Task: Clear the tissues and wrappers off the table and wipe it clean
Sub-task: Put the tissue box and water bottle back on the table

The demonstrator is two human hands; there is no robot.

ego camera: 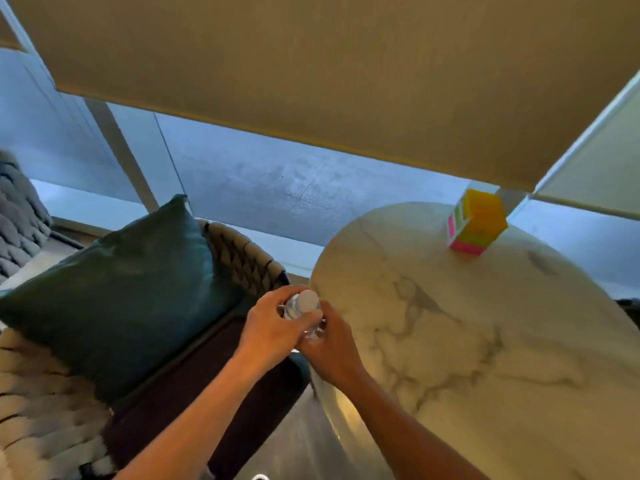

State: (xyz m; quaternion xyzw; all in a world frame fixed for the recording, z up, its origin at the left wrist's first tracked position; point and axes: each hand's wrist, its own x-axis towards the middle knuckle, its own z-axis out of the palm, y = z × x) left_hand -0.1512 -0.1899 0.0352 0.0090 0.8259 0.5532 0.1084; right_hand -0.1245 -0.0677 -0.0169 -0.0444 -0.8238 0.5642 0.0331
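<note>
A round white marble table fills the right half of the view. Just off its left edge, both hands hold a clear plastic bottle with a pale cap. My left hand wraps the bottle's upper part near the cap. My right hand grips the bottle lower down from the right. No tissues or wrappers show on the visible tabletop.
A yellow, pink and green box stands at the table's far edge. A woven chair with a teal cushion and dark seat sits left of the table. Window blinds hang behind.
</note>
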